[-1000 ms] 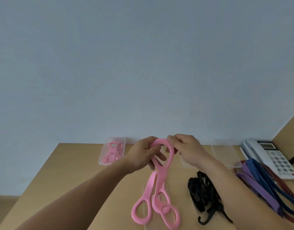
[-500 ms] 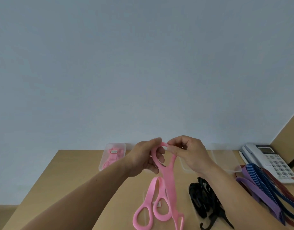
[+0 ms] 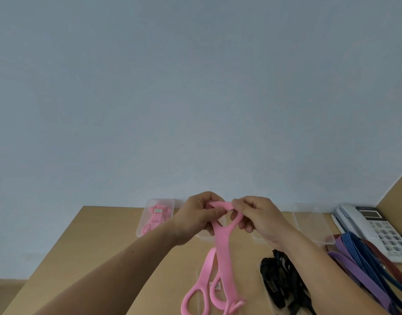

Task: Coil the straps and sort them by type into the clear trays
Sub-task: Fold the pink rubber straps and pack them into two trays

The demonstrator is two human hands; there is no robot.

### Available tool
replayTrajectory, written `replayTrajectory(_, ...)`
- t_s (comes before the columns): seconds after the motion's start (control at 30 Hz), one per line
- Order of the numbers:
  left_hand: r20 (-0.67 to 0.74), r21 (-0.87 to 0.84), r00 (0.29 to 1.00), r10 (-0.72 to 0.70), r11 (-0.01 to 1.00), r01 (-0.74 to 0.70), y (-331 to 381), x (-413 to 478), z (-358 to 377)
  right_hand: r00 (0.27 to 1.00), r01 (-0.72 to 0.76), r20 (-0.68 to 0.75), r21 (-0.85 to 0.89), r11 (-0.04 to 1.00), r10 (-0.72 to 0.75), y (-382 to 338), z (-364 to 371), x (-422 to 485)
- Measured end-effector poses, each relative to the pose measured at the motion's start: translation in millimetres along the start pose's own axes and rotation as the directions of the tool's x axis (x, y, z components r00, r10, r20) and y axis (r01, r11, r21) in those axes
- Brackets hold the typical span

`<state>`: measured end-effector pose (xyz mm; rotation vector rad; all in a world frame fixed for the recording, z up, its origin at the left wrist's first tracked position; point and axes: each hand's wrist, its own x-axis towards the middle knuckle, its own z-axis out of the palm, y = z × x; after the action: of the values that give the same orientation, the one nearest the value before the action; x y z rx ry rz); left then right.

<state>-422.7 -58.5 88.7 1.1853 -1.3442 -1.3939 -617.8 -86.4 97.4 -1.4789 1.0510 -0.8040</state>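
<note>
A long pink rubber strap [image 3: 225,253] hangs from both hands above the table. My left hand [image 3: 196,215] and my right hand [image 3: 259,217] each pinch its top loop and fold it over. A second pink strap [image 3: 201,289] with ring ends lies on the table below. A clear tray [image 3: 147,215] at the back left holds coiled pink straps. A second clear tray [image 3: 205,237] is mostly hidden behind my hands. Another clear tray [image 3: 309,223] stands at the back right.
A tangle of black straps [image 3: 277,280] lies right of the pink ones. Purple, blue and red bands [image 3: 363,264] are piled at the right edge. A white desk phone [image 3: 377,228] sits at the back right, beside a wooden panel. The wall is close behind.
The hands rose slightly and turned the strap's top loop over into a fold. The hanging strap lifted, its lower ring now near the frame's bottom edge.
</note>
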Motion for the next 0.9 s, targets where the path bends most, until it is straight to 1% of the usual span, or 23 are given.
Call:
replayTrajectory(0.1, 0.017, -0.071, 0.995, -0.098, 0.993, 0.099, 0.9, -0.8, 1.1, 0.996, 0.078, -0.042, -0.13, 0.988, -0.084, 3.6, 2.4, 0.7)
replayTrajectory(0.17, 0.078, -0.137, 0.978, -0.192, 0.97, 0.202, 3.6, -0.1, 1.5, 0.986, 0.139, -0.068, -0.19, 0.972, -0.155, 7.7, 5.6, 1.2)
replayTrajectory(0.27, 0.192, -0.159, 0.94, -0.282, 0.936, 0.313, 7.1, 1.3, -0.4, 0.97, 0.188, -0.105, -0.25, 0.95, -0.219, 10.9, 7.5, -0.3)
replayTrajectory(0.33, 0.204, -0.186, 0.92, -0.336, 0.909, 0.373, 7.9, 2.4, -2.0, 0.951, 0.226, -0.132, -0.323, 0.919, -0.28, 12.1, 7.4, -2.0)
replayTrajectory(0.4, 0.184, -0.175, 0.911, -0.37, 0.899, 0.4, 7.4, 3.7, -2.8, 0.923, 0.269, -0.151, -0.404, 0.874, -0.354, 14.1, 8.1, -3.0)
replayTrajectory(0.5, 0.167, -0.197, 0.924, -0.344, 0.907, 0.374, 5.4, 7.4, -1.5, 0.9, 0.299, -0.156, -0.458, 0.837, -0.407, 19.0, 10.1, -2.6)
replayTrajectory(0.6, 0.146, -0.224, 0.941, -0.306, 0.916, 0.332, 3.8, 9.6, -0.7, 0.895, 0.304, -0.165, -0.453, 0.838, -0.414, 22.3, 9.8, -1.7)
replayTrajectory(0.67, 0.138, -0.224, 0.951, -0.278, 0.926, 0.303, 2.9, 9.0, -1.3, 0.91, 0.296, -0.15, -0.421, 0.858, -0.388, 24.0, 8.4, -2.1)
replayTrajectory(0.8, 0.047, -0.191, 0.97, -0.24, 0.951, 0.244, 0.4, 7.8, -1.0, 0.968, 0.198, -0.106, -0.223, 0.954, -0.226, 23.9, 6.8, -1.5)
replayTrajectory(0.9, -0.022, -0.143, 0.984, -0.175, 0.975, 0.17, -0.5, 6.7, 2.8, 0.983, 0.145, -0.094, -0.108, 0.983, -0.156, 20.2, 9.2, -0.9)
